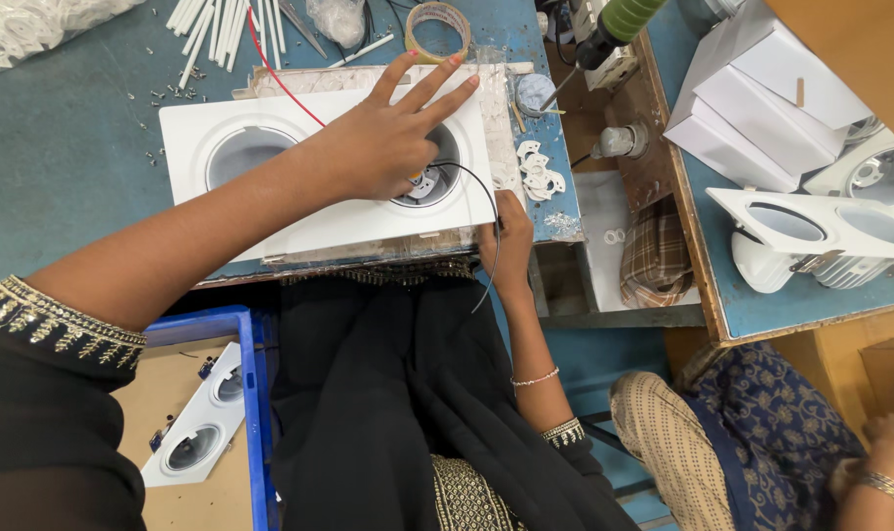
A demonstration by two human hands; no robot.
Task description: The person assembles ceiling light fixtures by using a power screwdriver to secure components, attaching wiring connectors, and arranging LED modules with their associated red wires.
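Pressed flat with fingers spread, the left hand (383, 138) lay on the white rectangular two-hole plastic lamp frame (324, 172), covering part of its right opening and gripping nothing; the frame sat on the blue worktable (63, 147), near its near edge. At far left, white plastic tubes (221, 29) and small loose screws (172, 93) lay scattered. A thin red wire (280, 74) ran from the far side under the palm. To the right, the right hand (506, 251) curled over the frame's near right corner, pinching a thin black wire (491, 221) that looped out of the opening. Small white plastic clips (540, 172) lay just beside the frame. If the palm eased, I judged the frame could slide off the edge; a hard tug might pull the black wire loose.
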